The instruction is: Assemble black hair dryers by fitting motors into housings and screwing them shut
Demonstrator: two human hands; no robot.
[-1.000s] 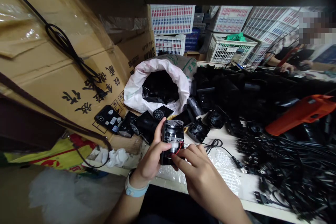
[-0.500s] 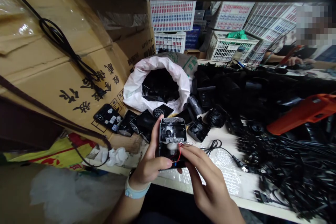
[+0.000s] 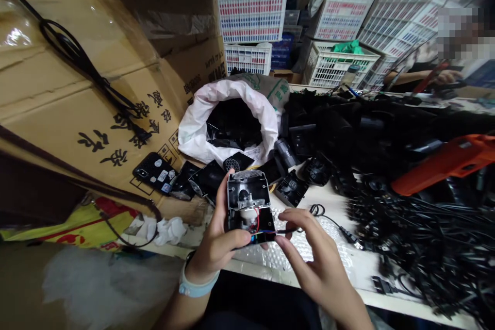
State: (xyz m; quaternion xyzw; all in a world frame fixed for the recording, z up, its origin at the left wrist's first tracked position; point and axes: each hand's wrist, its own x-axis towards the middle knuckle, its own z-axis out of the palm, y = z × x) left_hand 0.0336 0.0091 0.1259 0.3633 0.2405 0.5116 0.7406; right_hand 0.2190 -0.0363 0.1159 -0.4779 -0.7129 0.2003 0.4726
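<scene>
Where the white sack point(image 3: 193, 134) gapes, black parts point(image 3: 234, 126) show.

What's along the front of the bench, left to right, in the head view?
Crumpled white tissue → opened black housing held in the left hand → bubble wrap → heap of black power cords.

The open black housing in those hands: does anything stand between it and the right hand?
Nothing solid does. The left hand grips the open black housing, and only a thin black wire crosses the small gap to the right hand.
</scene>
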